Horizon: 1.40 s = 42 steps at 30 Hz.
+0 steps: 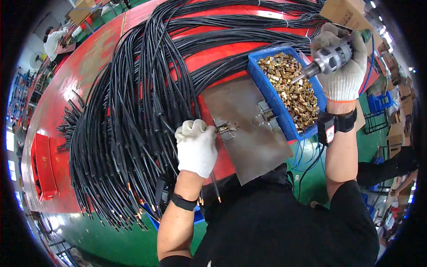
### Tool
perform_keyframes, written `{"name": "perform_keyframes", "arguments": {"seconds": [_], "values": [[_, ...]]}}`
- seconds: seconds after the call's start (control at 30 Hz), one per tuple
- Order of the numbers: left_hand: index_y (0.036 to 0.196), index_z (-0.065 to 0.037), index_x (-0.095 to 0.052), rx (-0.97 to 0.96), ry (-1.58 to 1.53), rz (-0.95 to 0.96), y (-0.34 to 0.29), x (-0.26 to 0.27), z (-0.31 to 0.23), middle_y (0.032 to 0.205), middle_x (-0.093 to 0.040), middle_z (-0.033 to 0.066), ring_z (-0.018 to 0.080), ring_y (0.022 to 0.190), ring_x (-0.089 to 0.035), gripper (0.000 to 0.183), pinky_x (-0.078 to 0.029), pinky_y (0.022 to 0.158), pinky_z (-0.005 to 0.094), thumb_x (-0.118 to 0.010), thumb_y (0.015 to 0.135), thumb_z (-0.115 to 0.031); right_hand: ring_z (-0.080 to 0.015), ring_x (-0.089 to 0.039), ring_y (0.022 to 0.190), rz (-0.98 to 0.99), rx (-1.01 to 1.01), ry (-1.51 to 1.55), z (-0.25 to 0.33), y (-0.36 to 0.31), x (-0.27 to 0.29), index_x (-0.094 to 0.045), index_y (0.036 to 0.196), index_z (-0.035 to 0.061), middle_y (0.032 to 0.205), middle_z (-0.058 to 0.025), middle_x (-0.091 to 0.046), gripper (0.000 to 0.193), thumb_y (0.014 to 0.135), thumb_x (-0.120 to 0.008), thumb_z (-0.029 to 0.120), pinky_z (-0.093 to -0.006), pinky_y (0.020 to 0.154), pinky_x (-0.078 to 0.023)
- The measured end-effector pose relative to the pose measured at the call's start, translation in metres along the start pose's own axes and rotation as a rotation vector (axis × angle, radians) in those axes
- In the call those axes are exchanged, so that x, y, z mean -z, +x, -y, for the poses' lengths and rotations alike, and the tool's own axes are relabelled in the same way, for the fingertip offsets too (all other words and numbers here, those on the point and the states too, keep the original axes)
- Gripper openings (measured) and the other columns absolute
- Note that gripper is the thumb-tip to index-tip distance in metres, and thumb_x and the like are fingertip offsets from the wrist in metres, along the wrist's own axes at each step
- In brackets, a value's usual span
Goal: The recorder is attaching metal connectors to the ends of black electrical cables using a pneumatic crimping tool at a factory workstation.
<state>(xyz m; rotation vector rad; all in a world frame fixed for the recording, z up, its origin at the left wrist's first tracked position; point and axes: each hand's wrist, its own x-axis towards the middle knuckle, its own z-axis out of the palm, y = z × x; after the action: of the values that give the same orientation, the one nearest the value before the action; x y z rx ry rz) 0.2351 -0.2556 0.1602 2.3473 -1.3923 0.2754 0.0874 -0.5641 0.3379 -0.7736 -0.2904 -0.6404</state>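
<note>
My left hand [196, 147], in a white knit glove, is closed around a black cable [215, 184] at the left edge of a brown metal plate [249, 151]. Its fingers hide most of the grip. Right beside them, a small metal fixture [227, 130] on the plate holds a brass-coloured piece. My right hand [344, 66], also gloved, grips a silver power screwdriver [331, 58]. The tool's tip points down-left over a blue bin [290, 127] full of small brass-coloured metal clamps [289, 84]. A second metal fixture [265, 115] sits on the plate beside the bin.
A thick mass of black cables [142, 89] with bare copper ends covers the red table [89, 75] at left and hangs over its near edge. Bundles run along the back. A red container [43, 167] stands far left, a cardboard box [344, 15] back right. A blue hose [370, 66] trails from the screwdriver.
</note>
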Motion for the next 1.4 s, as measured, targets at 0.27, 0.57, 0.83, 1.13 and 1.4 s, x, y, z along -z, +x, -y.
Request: {"name": "perform_keyframes", "arguments": {"seconds": [0.27, 0.57, 0.83, 1.13, 1.4], "values": [[0.097, -0.016, -0.08, -0.02, -0.002, -0.042, 0.001, 0.002, 0.0, 0.101, -0.066, 0.0046, 0.0332, 0.103, -0.063, 0.015, -0.049, 0.091, 0.0495, -0.081, 0.082, -0.014, -0.0224, -0.074, 0.078, -0.459, -0.214, -0.545, -0.109, -0.022, -0.004, -0.069, 0.105, 0.003, 0.089, -0.0094, -0.073, 0.014, 0.098, -0.073, 0.015, -0.0372, 0.073, -0.061], [0.099, -0.015, -0.081, -0.035, -0.033, -0.042, 0.001, -0.003, 0.003, 0.1, -0.067, 0.005, 0.0335, 0.101, -0.064, 0.017, -0.049, 0.09, 0.0496, -0.081, 0.082, -0.012, -0.01, -0.071, 0.085, -0.098, -0.157, -0.622, -0.169, -0.036, -0.031, -0.073, 0.112, 0.0057, 0.096, -0.0008, -0.075, 0.028, 0.088, -0.087, 0.002, -0.0293, 0.075, -0.06], [0.099, -0.014, -0.082, -0.006, -0.028, -0.013, 0.002, -0.001, 0.001, 0.102, -0.069, 0.0056, 0.0339, 0.103, -0.064, 0.017, -0.049, 0.091, 0.0497, -0.08, 0.082, -0.011, -0.0103, -0.071, 0.084, -0.082, -0.254, -0.579, -0.179, -0.038, -0.022, -0.073, 0.112, 0.0059, 0.095, -0.0013, -0.075, 0.025, 0.09, -0.086, 0.003, -0.0292, 0.075, -0.06], [0.093, -0.013, -0.081, -0.018, -0.004, -0.069, 0.001, -0.002, 0.001, 0.101, -0.07, 0.0067, 0.0344, 0.106, -0.065, 0.015, -0.049, 0.094, 0.0504, -0.078, 0.079, -0.013, -0.0088, -0.07, 0.09, 0.263, -0.323, -0.6, -0.184, -0.027, -0.016, -0.073, 0.111, 0.006, 0.097, 0.0011, -0.074, 0.027, 0.088, -0.088, 0.005, -0.0286, 0.083, -0.058], [0.094, -0.013, -0.085, -0.016, 0.018, -0.058, -0.007, -0.014, 0.007, 0.103, -0.072, 0.0091, 0.0364, 0.108, -0.065, 0.018, -0.049, 0.095, 0.0517, -0.079, 0.077, -0.015, -0.0071, -0.065, 0.095, 0.311, -0.245, -0.747, -0.202, -0.029, -0.018, -0.072, 0.129, 0.0075, 0.105, 0.0036, -0.074, 0.048, 0.086, -0.093, 0.008, -0.0292, 0.09, -0.057]]}}
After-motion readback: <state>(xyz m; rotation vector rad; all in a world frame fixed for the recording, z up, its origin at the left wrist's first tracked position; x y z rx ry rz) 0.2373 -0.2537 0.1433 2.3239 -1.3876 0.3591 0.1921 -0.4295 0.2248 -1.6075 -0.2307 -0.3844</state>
